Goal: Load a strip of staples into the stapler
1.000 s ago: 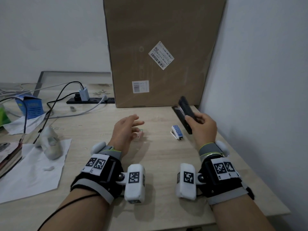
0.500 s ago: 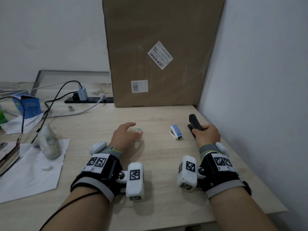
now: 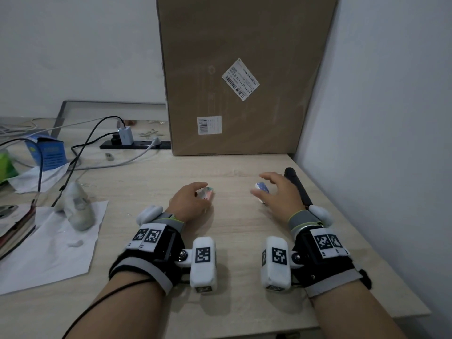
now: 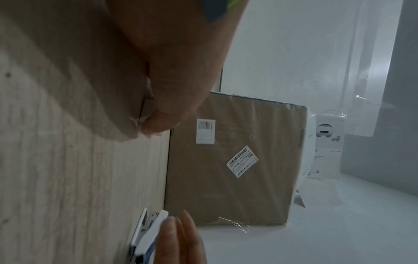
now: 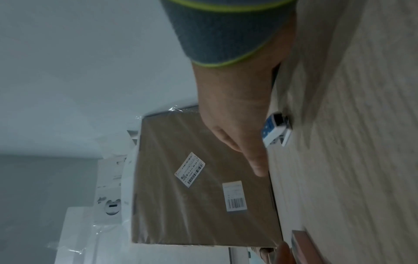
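A small blue-and-white stapler (image 3: 264,187) lies on the wooden desk (image 3: 234,223), also seen in the wrist views (image 4: 147,232) (image 5: 276,130). My right hand (image 3: 258,183) hovers just over it with fingers (image 4: 181,237) spread and relaxed; whether they touch it I cannot tell. My left hand (image 3: 199,190) rests on the desk to the left, its fingertips (image 4: 156,123) pinching a small staple box (image 3: 206,193) (image 4: 146,107). No loose staple strip is visible.
A long black object (image 3: 297,185) lies beside the right wall, just right of my right hand. A large cardboard box (image 3: 244,74) stands at the back. Cables, a power strip (image 3: 134,144), papers and a blue carton (image 3: 47,152) sit at the left.
My right hand set the long black object down by the wall, let it go and moved left over the small stapler. My left hand closed its fingers on the small box.
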